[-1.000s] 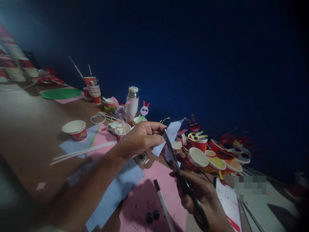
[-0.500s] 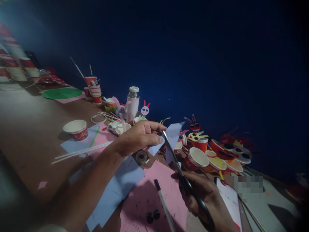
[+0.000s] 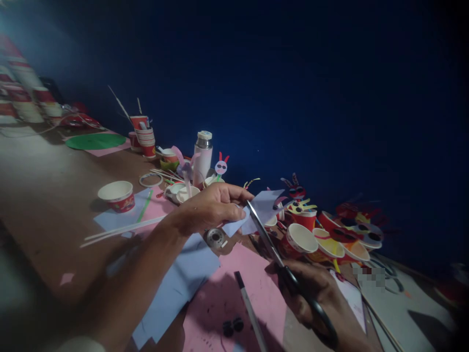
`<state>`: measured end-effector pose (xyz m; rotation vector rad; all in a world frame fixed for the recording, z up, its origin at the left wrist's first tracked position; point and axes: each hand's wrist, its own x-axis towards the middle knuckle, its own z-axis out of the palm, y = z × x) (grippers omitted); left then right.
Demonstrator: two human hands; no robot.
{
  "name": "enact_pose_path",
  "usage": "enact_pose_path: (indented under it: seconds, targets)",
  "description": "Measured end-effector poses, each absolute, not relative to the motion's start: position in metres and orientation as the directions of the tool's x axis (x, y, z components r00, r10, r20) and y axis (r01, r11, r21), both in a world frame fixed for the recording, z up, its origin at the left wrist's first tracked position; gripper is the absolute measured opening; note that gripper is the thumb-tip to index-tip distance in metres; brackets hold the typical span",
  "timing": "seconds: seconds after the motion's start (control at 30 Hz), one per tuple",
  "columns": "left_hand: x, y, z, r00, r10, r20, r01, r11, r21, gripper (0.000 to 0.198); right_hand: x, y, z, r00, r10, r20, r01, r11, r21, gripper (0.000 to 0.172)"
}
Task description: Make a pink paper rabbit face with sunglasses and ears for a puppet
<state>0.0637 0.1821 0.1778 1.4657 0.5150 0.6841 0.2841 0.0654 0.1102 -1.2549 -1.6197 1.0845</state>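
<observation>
My left hand (image 3: 210,208) pinches a small piece of light blue paper (image 3: 258,211) above the table. My right hand (image 3: 313,296) grips black-handled scissors (image 3: 273,249), whose blades reach up into the blue paper. Below the hands lie a pink sheet (image 3: 234,293), a larger blue sheet (image 3: 179,281), a marker pen (image 3: 249,308) and a roll of tape (image 3: 215,237).
Decorated red paper cups (image 3: 330,239) crowd the right, against a dark blue wall. A white bottle (image 3: 202,157), a cup stack (image 3: 144,134), a single cup (image 3: 116,195), thin white sticks (image 3: 120,230) and a green paper disc (image 3: 93,142) lie further left on the brown table (image 3: 44,195).
The blue paper has turned flatter in my left hand while the scissors and my right hand have shifted slightly right and down, blades still in the paper.
</observation>
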Motion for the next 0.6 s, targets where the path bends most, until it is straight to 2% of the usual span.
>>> enact_pose_path:
  seconds: [0.1, 0.27, 0.47, 0.6]
  targets:
    - [0.064, 0.183, 0.178, 0.713, 0.696, 0.084, -0.109, -0.009, 0.994, 0.041, 0.278, 0.065, 0.121, -0.127, 0.987, 0.099, 0.216, 0.125, -0.968, 0.036]
    - [0.065, 0.184, 0.176, 0.733, 0.675, 0.085, -0.131, 0.018, 0.991, 0.041, 0.277, 0.067, 0.119, -0.134, 0.989, 0.07, 0.176, 0.093, -0.98, 0.033]
    - [0.068, 0.183, 0.176, 0.743, 0.665, 0.078, -0.165, 0.069, 0.984, 0.031, 0.285, 0.064, 0.111, -0.137, 0.99, 0.022, 0.258, 0.057, -0.964, 0.038]
    - [0.074, 0.182, 0.173, 0.707, 0.702, 0.085, -0.25, 0.136, 0.959, 0.021, 0.286, 0.066, 0.114, -0.147, 0.989, -0.018, 0.294, 0.026, -0.956, 0.043]
